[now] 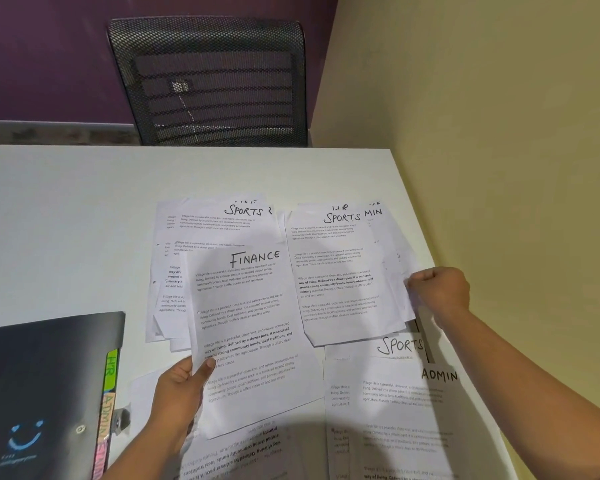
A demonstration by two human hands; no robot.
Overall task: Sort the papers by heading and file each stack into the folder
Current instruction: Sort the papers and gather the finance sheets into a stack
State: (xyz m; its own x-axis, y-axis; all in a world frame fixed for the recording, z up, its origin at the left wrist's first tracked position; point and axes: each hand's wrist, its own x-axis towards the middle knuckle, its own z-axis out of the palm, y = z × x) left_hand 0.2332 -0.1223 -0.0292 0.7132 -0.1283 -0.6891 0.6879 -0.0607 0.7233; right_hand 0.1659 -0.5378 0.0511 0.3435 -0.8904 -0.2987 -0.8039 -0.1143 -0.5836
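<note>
Several loose sheets are spread over the white desk (pixel 66 220), and I place everything against the FINANCE sheet (pixel 253 334) in the middle. Well to its left lies the dark folder (pixel 49 382), closed as far as I can tell, with coloured tabs poking from its right edge: a green HR tab (pixel 111 368), an orange ADMIN tab (pixel 107 414) and a pink one cut off by the frame. Whatever it holds is hidden. At the FINANCE sheet's lower left edge my left hand (pixel 179 393) pinches it, thumb on top and the other fingers underneath, and the page seems lifted a little. Behind the FINANCE sheet, partly covered by it, is the far pile (pixel 219 223), fanned out with a SPORTS page on top. Just to its right sits the second pile (pixel 340 271), SPORTS on top, with HR and part of ADMIN peeking out behind. My right hand (pixel 437 292) grips that pile's right edge, fingers curled tight. Below and right of the FINANCE sheet, a lone SPORTS page (pixel 399 346) lies under an ADMIN page (pixel 413 410). I judge this paper light, floppy and slick sheet on sheet. One page is best pinched near a corner or edge, and a stack wants squaring and a grip along one side so nothing slides out.
</note>
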